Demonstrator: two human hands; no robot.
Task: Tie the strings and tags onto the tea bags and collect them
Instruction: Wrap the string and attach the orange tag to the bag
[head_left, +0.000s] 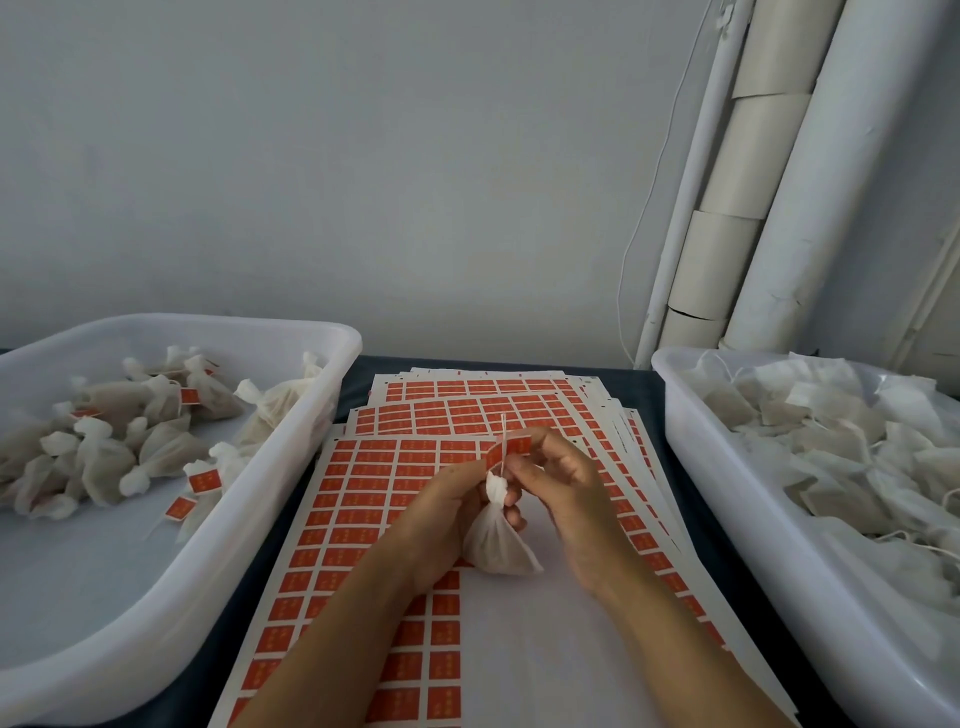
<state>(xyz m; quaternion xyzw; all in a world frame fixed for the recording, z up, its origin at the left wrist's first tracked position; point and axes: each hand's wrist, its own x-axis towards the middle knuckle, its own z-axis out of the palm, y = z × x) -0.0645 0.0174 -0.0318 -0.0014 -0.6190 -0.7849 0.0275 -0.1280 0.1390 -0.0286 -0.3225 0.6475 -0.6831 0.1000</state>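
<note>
A white tea bag hangs between my hands above the sticker sheets. My left hand grips the bag's gathered neck. My right hand pinches a red tag and the thin white string that rises from the bag's neck. The left tub holds several tied tea bags with red tags. The right tub is filled with loose tea bags and their strings.
Stacked sheets of red tag stickers cover the dark table between the two white tubs; part of the top sheet is peeled bare. White rolls and pipes lean against the grey wall at the back right, with a thin cord hanging beside them.
</note>
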